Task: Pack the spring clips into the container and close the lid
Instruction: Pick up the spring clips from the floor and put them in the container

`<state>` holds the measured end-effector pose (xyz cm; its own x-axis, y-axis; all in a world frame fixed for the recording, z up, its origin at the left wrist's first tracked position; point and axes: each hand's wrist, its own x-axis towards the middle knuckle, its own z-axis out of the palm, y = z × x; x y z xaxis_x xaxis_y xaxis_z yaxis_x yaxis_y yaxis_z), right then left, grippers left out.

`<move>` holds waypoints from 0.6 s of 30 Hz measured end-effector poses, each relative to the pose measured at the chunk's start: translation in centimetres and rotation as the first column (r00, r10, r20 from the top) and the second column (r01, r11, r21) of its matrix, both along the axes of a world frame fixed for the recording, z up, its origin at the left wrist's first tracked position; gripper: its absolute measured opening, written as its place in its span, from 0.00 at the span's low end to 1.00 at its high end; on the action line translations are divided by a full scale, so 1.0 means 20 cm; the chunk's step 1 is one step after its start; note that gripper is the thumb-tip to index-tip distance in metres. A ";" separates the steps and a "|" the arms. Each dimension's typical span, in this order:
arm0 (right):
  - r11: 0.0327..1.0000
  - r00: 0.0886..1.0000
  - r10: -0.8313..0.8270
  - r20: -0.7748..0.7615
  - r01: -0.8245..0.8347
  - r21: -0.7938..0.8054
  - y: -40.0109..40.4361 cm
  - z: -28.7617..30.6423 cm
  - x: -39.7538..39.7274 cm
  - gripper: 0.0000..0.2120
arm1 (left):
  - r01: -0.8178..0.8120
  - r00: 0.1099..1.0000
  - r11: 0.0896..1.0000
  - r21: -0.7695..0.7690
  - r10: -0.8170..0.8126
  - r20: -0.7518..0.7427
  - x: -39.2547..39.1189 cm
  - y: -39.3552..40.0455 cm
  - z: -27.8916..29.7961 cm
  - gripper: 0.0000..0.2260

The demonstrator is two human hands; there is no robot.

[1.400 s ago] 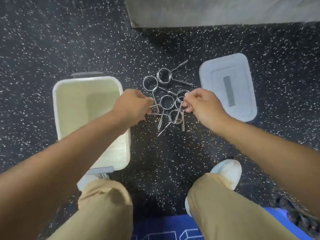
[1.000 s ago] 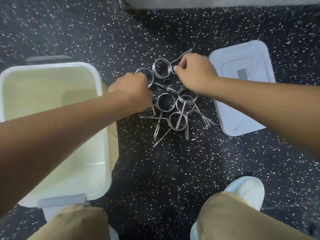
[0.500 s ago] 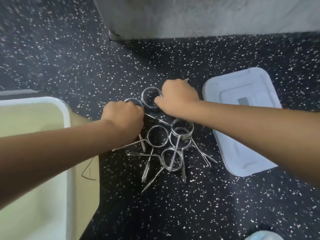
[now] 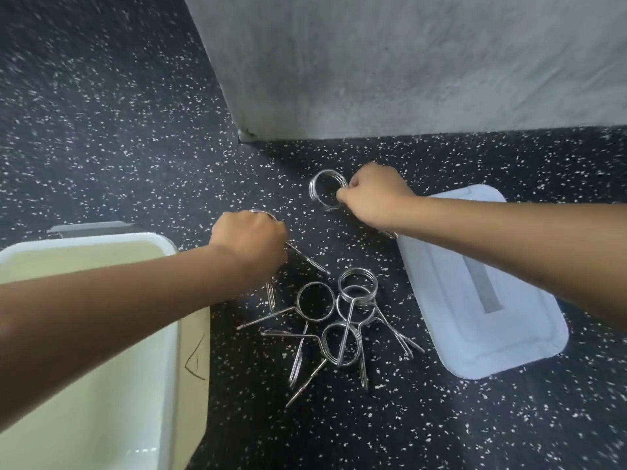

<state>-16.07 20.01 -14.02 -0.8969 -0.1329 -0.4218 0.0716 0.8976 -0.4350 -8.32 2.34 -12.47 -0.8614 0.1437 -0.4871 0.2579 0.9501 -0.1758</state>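
Note:
Several metal spring clips (image 4: 342,320) lie tangled on the speckled dark floor between my arms. My right hand (image 4: 373,195) is closed on one spring clip (image 4: 325,194), its coil sticking out to the left of my fist. My left hand (image 4: 249,242) is closed over another spring clip (image 4: 307,259); a bit of its ring shows above my knuckles and its wire legs poke out below. The open cream container (image 4: 163,245) sits at the lower left under my left forearm. Its grey lid (image 4: 481,300) lies flat on the floor at the right, under my right forearm.
A grey concrete wall (image 4: 407,62) rises just beyond the hands, with its corner near the left hand. Speckled black rubber floor (image 4: 101,130) stretches to the left and front.
Both hands have lifted apart from the pile, each with a clip. The right hand moved up and right, the left hand slightly left. The view tilted upward, showing more wall.

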 end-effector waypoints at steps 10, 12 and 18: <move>0.998 0.998 0.000 0.068 0.004 -0.058 0.08 0.43 0.17 0.19 | -0.227 0.973 0.956 0.186 0.216 0.078 0.03 -0.09 0.48 0.14; 0.995 0.994 -0.002 0.112 0.013 -0.096 0.07 0.51 0.23 0.18 | -0.281 0.957 0.931 0.234 0.252 0.145 0.08 -0.15 0.59 0.18; 0.983 0.976 0.028 0.217 0.013 -0.183 -0.10 0.62 0.37 0.19 | -0.385 0.914 0.886 0.257 0.326 0.244 0.33 -0.39 0.83 0.21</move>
